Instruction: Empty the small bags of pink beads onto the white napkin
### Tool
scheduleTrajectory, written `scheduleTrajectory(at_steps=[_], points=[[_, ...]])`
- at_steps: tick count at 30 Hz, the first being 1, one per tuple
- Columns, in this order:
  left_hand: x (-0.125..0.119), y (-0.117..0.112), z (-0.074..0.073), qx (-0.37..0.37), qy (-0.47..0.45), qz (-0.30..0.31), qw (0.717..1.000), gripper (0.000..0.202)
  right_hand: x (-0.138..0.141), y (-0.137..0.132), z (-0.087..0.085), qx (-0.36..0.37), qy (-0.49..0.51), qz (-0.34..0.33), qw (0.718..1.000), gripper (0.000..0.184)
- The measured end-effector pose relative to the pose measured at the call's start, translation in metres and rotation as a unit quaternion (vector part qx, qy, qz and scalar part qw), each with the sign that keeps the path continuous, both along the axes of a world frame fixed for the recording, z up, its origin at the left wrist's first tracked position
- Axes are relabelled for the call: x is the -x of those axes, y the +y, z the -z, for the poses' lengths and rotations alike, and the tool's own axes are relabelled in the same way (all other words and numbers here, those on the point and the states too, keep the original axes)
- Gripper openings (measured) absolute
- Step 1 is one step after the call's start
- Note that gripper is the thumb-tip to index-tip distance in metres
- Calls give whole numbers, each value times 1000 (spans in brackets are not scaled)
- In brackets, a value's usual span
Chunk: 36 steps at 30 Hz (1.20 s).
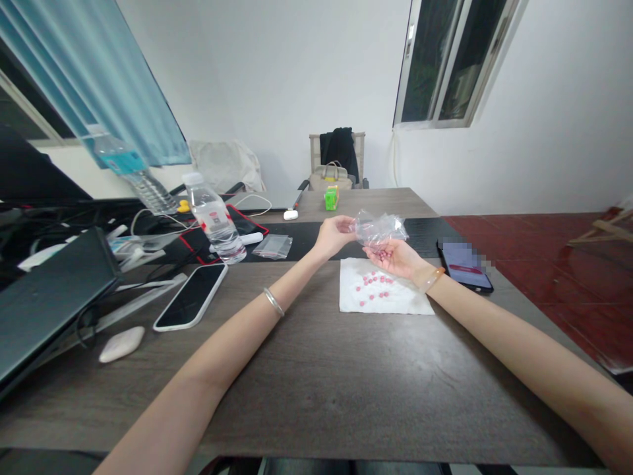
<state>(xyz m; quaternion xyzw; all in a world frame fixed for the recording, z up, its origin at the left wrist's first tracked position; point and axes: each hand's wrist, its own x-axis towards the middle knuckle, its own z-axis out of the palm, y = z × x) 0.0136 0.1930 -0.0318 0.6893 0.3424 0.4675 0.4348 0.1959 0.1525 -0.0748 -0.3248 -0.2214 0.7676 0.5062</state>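
Note:
My left hand point(337, 236) pinches one side of a clear plastic bag point(380, 228) above the table's far half. My right hand point(390, 257) lies palm up beneath the bag, with its fingers curled against the lower part. A few pink bits seem to sit in the bag's bottom, but the crumpled plastic blurs them. Below both hands, small round pink tablets point(373, 287) lie scattered on a white paper napkin point(410, 302). Neither hand touches the napkin.
A dark wood-grain table point(316, 396) holds a smartphone point(190, 297), a phone point(465, 267) at the right edge, a water bottle point(215, 218), a small zip bag point(271, 247), a white mouse point(121, 344), and a laptop point(49, 297) with tangled cables. Beyond the table's right edge is a red floor point(544, 264).

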Motion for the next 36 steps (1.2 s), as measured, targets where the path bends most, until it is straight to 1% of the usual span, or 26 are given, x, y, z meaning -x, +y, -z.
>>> scheduleTrajectory(at_steps=[3,10,14,18,20,24,27,30,33,36], points=[[0,-1,1,-13,11,1,1000,27,1,-1,-1,2,-5,-3,1000,24],[1,0,1,-13,-5,-2,1000,20,1,-3,-4,5,-17,-17,1000,25],[1,0,0,9,-11,1,1000,17,0,-4,-3,2,-17,-16,1000,24],[1,-1,-2,30,-8,-5,1000,13,3,-8,-7,5,-22,-11,1000,26],[1,-1,-5,34,-7,-16,999,15,5,-10,-10,6,-29,-4,1000,28],[7,1,-13,38,-20,-43,998,27,8,-13,-13,2,-46,-6,999,29],[17,6,-23,52,-15,-79,995,28,8,-13,-13,-13,-42,-13,999,30],[32,16,-34,77,11,-118,990,18,7,-13,-12,-23,-31,-18,999,31],[52,28,-43,94,45,-158,982,10,7,-14,-12,-22,-32,-18,999,31],[76,39,-50,105,86,-161,977,8,8,-14,-13,-28,-31,-23,999,32]])
